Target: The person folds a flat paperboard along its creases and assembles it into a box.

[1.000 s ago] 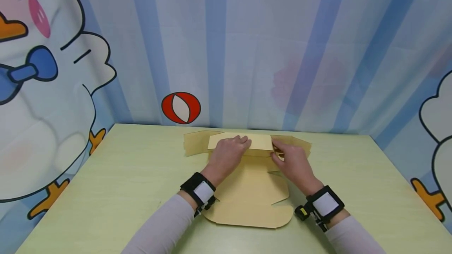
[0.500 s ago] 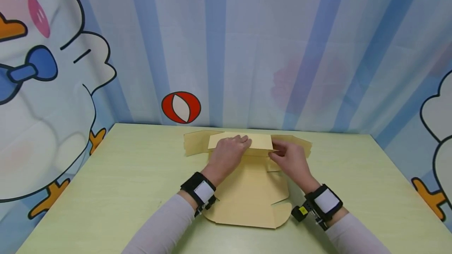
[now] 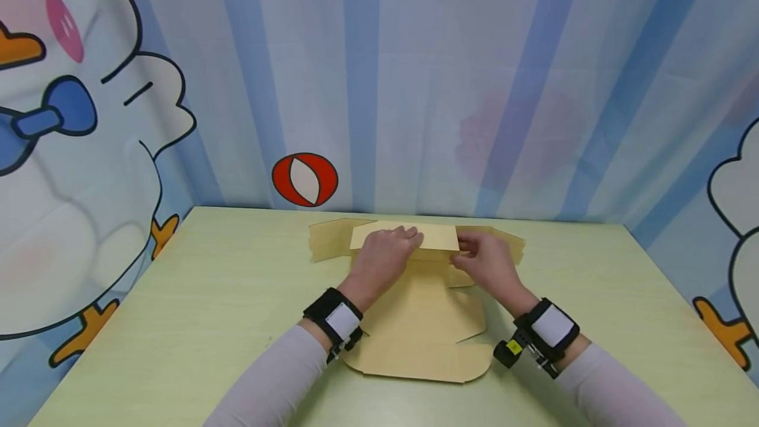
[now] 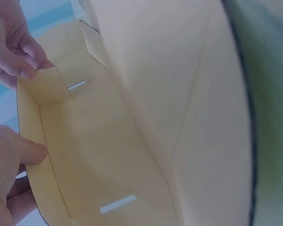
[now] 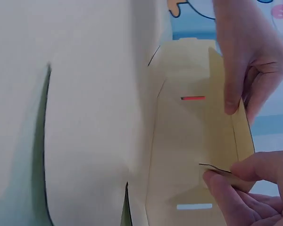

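A: What is the left hand [image 3: 382, 256] doing?
B: Grasping. In the left wrist view its thumb lies on the inner face of a narrow strip [image 4: 33, 106], with fingers behind it.
A: And the right hand [image 3: 492, 265]?
B: Pinching a small flap [image 4: 47, 88] at that strip's end, between thumb and finger.
A: Both belong to one piece?
B: Yes, a partly folded cardboard sheet [image 3: 423, 321], just below and right of the centre of the head frame. Its rounded end lies nearest the bottom edge; side wings spread beyond both hands. Beside the strip is a panel with two slots, one at the lower centre of the left wrist frame, the other at its upper left.
A: What's further out?
B: A black wristband [image 3: 320, 308] on each wrist, pale sleeves [image 3: 273, 377] towards the bottom corners, and the light table [image 3: 178, 321] underneath. Behind hangs a blue striped backdrop [image 3: 415, 84], with a duck figure [image 3: 71, 216] at left and a red-and-white ball [image 3: 324, 180] left of centre.
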The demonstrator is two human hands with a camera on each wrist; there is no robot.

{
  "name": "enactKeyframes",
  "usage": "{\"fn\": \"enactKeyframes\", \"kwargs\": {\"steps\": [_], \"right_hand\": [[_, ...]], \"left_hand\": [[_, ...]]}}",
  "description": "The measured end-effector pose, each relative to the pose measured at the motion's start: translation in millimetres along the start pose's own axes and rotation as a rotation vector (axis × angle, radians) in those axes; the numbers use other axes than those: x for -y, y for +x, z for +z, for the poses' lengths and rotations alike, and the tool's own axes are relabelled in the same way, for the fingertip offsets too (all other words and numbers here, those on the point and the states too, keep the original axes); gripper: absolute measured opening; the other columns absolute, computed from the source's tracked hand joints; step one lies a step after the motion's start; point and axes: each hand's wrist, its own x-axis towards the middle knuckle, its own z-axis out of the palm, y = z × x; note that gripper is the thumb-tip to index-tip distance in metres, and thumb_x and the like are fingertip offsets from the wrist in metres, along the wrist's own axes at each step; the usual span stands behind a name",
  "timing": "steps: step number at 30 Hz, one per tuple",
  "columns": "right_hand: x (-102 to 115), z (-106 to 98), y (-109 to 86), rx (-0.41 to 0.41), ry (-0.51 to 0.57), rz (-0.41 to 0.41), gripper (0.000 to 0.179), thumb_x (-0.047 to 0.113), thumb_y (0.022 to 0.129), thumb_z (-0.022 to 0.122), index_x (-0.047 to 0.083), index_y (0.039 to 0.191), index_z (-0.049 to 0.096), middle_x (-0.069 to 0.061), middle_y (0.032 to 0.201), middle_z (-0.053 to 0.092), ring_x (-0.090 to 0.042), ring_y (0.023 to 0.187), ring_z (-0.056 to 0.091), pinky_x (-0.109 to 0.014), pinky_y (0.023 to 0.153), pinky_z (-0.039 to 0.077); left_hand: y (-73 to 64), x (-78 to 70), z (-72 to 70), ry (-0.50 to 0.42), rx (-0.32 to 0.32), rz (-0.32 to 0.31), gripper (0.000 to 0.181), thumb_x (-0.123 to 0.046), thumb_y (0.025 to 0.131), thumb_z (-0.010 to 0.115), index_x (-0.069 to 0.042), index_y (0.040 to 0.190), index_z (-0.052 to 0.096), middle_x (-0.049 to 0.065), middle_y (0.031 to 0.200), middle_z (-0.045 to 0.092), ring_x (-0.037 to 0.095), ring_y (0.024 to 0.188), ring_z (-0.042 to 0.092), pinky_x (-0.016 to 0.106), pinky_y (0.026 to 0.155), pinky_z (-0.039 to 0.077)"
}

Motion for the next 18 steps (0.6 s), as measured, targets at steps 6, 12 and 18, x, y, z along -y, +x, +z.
{"fn": "enactKeyframes", "kwargs": {"steps": [6, 12, 18], "right_hand": [[-0.6, -0.2, 2.0, 0.093, 0.296, 0.120, 0.044, 0.002, 0.093, 0.063, -0.008, 0.135, 0.054, -0.030, 0.128, 0.062, -0.035, 0.108, 0.070, -0.031, 0.084, 0.060], [-2.4, -0.9, 4.0, 0.166, 0.528, 0.211, 0.047, 0.009, 0.097, 0.061, -0.008, 0.140, 0.048, -0.029, 0.137, 0.057, -0.017, 0.105, 0.072, -0.029, 0.090, 0.057], [-2.4, -3.5, 3.3, 0.205, 0.706, 0.265, 0.047, 0.011, 0.101, 0.053, -0.013, 0.141, 0.041, -0.015, 0.115, 0.065, -0.006, 0.092, 0.072, -0.023, 0.089, 0.057]], "left_hand": [[-0.3, -0.1, 0.0, 0.001, -0.004, -0.002, 0.026, -0.003, 0.091, 0.066, -0.019, 0.110, 0.074, -0.007, 0.101, 0.076, 0.013, 0.074, 0.070, 0.022, 0.060, 0.056], [-0.2, -0.7, 0.2, 0.000, -0.001, -0.006, 0.027, -0.003, 0.091, 0.066, -0.019, 0.111, 0.074, -0.007, 0.104, 0.076, 0.013, 0.078, 0.071, 0.022, 0.063, 0.058], [0.1, -2.1, -0.2, 0.001, 0.004, -0.018, 0.030, -0.002, 0.089, 0.067, -0.020, 0.112, 0.074, -0.007, 0.106, 0.076, 0.013, 0.078, 0.071, 0.023, 0.065, 0.058]]}}
